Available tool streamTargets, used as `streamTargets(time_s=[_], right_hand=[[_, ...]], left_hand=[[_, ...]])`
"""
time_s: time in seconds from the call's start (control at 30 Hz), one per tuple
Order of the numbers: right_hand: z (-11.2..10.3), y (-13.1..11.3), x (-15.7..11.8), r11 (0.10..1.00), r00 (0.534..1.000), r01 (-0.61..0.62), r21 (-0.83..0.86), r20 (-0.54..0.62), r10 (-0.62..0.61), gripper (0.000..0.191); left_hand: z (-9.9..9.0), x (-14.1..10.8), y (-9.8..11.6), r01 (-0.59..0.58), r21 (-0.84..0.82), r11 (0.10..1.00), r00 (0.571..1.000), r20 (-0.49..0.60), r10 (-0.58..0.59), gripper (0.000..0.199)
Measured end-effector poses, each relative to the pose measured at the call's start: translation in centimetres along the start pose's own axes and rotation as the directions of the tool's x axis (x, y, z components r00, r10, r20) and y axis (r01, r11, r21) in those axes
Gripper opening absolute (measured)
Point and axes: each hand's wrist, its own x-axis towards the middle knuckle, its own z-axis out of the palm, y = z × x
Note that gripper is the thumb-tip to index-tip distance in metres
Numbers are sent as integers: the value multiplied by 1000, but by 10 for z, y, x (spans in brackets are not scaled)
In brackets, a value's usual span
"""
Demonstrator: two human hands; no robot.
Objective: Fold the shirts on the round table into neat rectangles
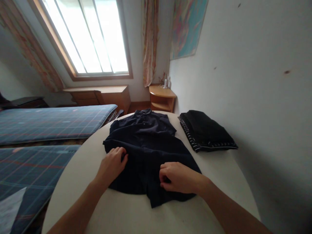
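A dark navy short-sleeved shirt (pixel 143 152) lies spread on a round white table (pixel 73 172), its collar at the far side and its hem toward me. Some wrinkles cross the cloth, and part of the hem sticks out toward me at the middle. My left hand (pixel 114 162) is on the shirt's left side, fingers curled in and closed on the cloth. Lower on the right half, my right hand (pixel 174 177) also has bent fingers closed at the fabric. The fingertips of both hands are partly hidden.
A folded black garment (pixel 207 130) with white-marked edging lies at the table's right, near the white wall (pixel 255 97). Plaid mattresses (pixel 53 122) are at the left. Beyond the table stand a corner shelf (pixel 162 91) and a wooden desk (pixel 109 92) under the window.
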Motion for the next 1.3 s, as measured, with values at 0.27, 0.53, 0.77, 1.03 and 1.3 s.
streamTargets(time_s=[0.27,0.53,0.77,1.03,1.3], right_hand=[[-13,30,-4,929,916,-340,-149,-276,291,9],[-17,33,-15,971,947,-229,66,-216,238,30],[-14,22,-13,981,978,-189,38,-79,192,18],[-17,-13,-22,921,928,-156,357,373,13,8],[-13,10,-10,991,979,-111,75,-166,122,34]], left_hand=[[-9,-11,14,-356,-310,882,895,159,417,24],[-15,-21,36,-539,-420,731,751,153,642,31],[-21,-24,49,-519,-453,725,731,204,651,12],[-58,-46,60,27,-756,654,423,601,678,17],[-11,-11,13,-193,-463,865,973,20,228,37]])
